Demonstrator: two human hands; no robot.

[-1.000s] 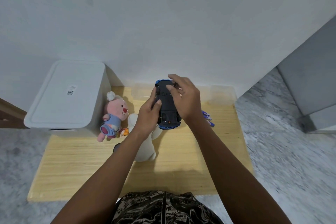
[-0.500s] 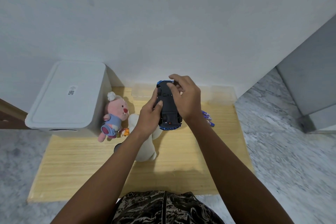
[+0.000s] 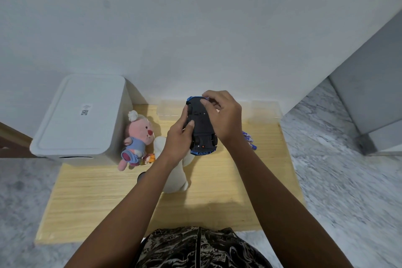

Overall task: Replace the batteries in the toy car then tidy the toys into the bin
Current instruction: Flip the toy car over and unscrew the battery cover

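The blue toy car (image 3: 201, 126) was upside down, its black underside facing the camera, held in the air above the far middle of the wooden surface (image 3: 228, 191). The left hand (image 3: 178, 139) gripped it from the left side, thumb lying on the underside — a closed grip on the car. The right hand (image 3: 224, 115) wrapped over the right side and far end, fingers curled, the forefinger tip pressing on the underside near the front; its grip was also closed on the car. Just right of the right wrist, a few blue-and-white batteries (image 3: 249, 140) lay on the surface. Under the left forearm lay a white plush toy (image 3: 174, 180), partly hidden, and to its left a pink plush toy in a blue top (image 3: 137, 137) leaned against a white lidded bin (image 3: 82, 115) — the lid was on. A clear plastic box (image 3: 263, 110) stood at the far edge against the wall.
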